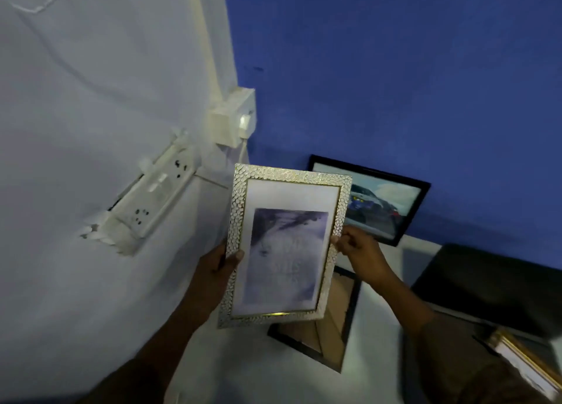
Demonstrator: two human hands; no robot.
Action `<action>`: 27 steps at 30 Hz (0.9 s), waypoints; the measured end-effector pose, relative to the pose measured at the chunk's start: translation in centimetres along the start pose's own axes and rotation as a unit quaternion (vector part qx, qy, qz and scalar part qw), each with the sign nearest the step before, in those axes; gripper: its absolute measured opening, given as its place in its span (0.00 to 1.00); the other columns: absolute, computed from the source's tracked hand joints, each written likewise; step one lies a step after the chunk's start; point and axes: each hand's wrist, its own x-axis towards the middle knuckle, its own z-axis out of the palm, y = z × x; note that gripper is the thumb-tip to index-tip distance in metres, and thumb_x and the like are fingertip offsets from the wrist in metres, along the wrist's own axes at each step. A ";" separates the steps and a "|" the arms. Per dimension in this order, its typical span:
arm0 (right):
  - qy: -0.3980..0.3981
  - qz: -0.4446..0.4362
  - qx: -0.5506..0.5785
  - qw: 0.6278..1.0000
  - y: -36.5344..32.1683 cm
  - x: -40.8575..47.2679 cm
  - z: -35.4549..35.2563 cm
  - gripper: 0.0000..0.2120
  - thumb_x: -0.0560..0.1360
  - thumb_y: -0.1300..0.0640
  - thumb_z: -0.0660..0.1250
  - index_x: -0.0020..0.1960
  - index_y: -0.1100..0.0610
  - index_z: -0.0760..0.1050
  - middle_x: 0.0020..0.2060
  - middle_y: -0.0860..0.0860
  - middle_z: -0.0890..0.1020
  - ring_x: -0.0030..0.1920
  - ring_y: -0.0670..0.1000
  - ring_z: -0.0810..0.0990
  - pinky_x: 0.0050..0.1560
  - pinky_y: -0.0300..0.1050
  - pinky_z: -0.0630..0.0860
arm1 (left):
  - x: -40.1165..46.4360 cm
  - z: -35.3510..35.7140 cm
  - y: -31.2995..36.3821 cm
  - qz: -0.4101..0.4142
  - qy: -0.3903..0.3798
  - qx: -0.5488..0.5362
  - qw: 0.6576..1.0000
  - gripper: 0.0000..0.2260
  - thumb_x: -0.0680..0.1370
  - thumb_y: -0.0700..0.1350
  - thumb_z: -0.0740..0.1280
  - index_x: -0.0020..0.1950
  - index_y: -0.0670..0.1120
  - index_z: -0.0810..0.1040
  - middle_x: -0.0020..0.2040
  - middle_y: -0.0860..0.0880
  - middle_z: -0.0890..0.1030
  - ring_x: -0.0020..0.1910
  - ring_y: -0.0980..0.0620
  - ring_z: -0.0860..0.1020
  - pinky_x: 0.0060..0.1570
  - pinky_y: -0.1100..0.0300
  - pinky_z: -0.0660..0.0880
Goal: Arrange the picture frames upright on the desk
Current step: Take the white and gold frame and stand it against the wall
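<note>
Now the left hand (217, 263) and right hand (355, 248) are gripping the side edges of one silver-textured frame (286, 245) above the counter (377, 336); two black frames are waiting, one (392, 203) leaning on the blue wall (395, 69), one (328, 333) lying flat.

Frames around a held frame, in a wall corner

The held frame (286, 245) sits between left hand (217, 266) and right hand (359, 251), above a flat frame (331, 336) on the surface (377, 336). Behind stands a frame (383, 209) against the wall (395, 69); another frame (523, 364) lies right. Sockets (152, 200) are left.
</note>
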 end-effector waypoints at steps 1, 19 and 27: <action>0.007 0.007 0.017 1.000 0.4 -1.2 -0.9 0.03 0.81 0.53 0.68 0.50 0.48 0.81 0.36 0.42 0.84 0.38 0.40 0.81 0.46 0.41 0.77 | 0.0 0.8 1.2 0.006 0.001 -0.009 1.000 0.10 0.82 0.46 0.67 0.61 0.46 0.83 0.51 0.53 0.87 0.48 0.63 0.82 0.48 0.71 0.77; 0.362 0.006 -0.151 0.920 1.8 -34.2 -30.6 0.16 0.83 0.41 0.58 0.58 0.50 0.77 0.53 0.49 0.84 0.52 0.49 0.82 0.51 0.48 0.78 | -15.1 27.1 21.3 0.197 -0.385 0.118 0.894 0.10 0.81 0.53 0.67 0.53 0.49 0.84 0.49 0.48 0.87 0.48 0.47 0.86 0.50 0.44 0.81; 0.438 0.073 -0.019 0.896 3.9 -41.8 -35.0 0.23 0.82 0.42 0.60 0.32 0.51 0.68 0.25 0.44 0.76 0.26 0.39 0.75 0.34 0.39 0.68 | -16.8 38.0 24.1 0.268 -0.392 0.156 0.866 0.14 0.76 0.62 0.69 0.48 0.52 0.82 0.47 0.52 0.85 0.48 0.48 0.83 0.52 0.47 0.79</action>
